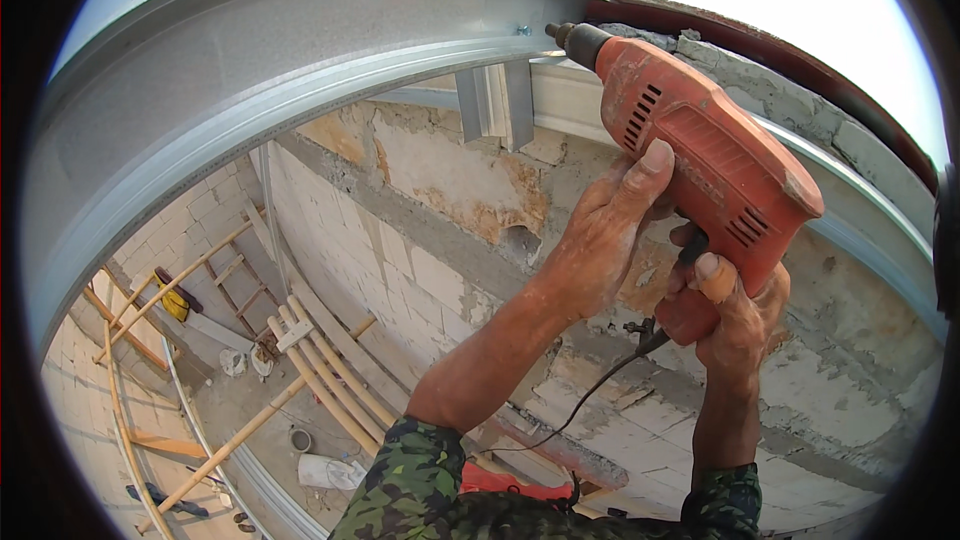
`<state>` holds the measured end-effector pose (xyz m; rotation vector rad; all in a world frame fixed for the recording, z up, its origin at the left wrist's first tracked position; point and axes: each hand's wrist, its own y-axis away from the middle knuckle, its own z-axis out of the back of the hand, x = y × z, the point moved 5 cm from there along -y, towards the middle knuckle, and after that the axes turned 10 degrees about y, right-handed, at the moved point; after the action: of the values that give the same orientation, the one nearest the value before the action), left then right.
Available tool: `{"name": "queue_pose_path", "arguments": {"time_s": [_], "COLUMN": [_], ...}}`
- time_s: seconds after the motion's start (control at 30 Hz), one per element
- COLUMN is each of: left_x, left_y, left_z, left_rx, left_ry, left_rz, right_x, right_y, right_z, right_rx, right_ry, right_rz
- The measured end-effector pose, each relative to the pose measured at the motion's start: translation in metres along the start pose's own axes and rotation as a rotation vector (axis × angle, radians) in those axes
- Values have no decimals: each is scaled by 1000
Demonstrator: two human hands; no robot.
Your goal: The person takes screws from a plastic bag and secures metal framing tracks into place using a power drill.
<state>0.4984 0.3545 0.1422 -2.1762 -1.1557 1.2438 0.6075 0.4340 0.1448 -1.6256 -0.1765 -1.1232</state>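
Observation:
A red corded power drill [700, 125] is held up at the upper right, its black chuck and bit pointing left at a galvanized steel channel [300, 40]. A screw head [523, 30] sits in the channel's face just beyond the bit, with a small gap visible between them. My left hand [610, 225] supports the drill body from below, thumb along its side. Wrapped round the pistol grip is my right hand [745, 315], its fingers by the trigger. The black cord [600, 387] hangs from the grip's base.
A short metal bracket [496, 105] joins under the channel, against a rough block wall [460, 180]. Far below are bamboo poles [330, 370], a wooden ladder [240, 285], a grey bucket [300, 439] and long metal profiles [270, 490]. Something red [510, 481] lies beneath my arms.

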Motion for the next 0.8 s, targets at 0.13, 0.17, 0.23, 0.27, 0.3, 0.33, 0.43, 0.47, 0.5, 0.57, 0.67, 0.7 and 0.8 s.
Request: {"name": "queue_pose_path", "arguments": {"time_s": [0.13,0.17,0.23,0.27,0.3,0.33,0.43,0.47,0.5,0.57,0.67,0.7,0.8], "left_x": [1,1,-2,-3,-3,-3,-5,-6,-5,-3,-1,-2,-3], "left_y": [-2,-2,-2,-3,-4,-5,-8,-8,-8,-7,-9,-10,-10], "left_z": [9,10,9,9,8,6,9,11,13,19,21,20,19], "left_rx": [-35,-58,-48,-38,-35,-26,-8,1,-1,-17,-19,-19,-15], "left_ry": [-49,-68,-76,-83,-81,-86,-93,-95,-96,-118,-113,-112,-101], "left_rz": [-4,-16,-26,-35,-36,-62,-93,-99,-100,-83,-78,-79,-85], "right_x": [-6,-7,-8,-8,-7,-6,-6,-6,-7,-8,-10,-10,-12], "right_y": [-4,-5,-6,-7,-9,-10,-13,-13,-13,-13,-14,-15,-16], "right_z": [-4,-3,-3,-4,-3,-2,-2,-3,-4,-5,-5,-5,-5], "right_rx": [33,33,55,55,58,61,97,98,93,91,90,85,82], "right_ry": [-58,-57,-86,-87,-99,-111,-134,-134,-129,-126,-127,-127,-125], "right_rz": [-60,-59,-62,-61,-52,-43,-34,-34,-44,-55,-61,-76,-75]}}
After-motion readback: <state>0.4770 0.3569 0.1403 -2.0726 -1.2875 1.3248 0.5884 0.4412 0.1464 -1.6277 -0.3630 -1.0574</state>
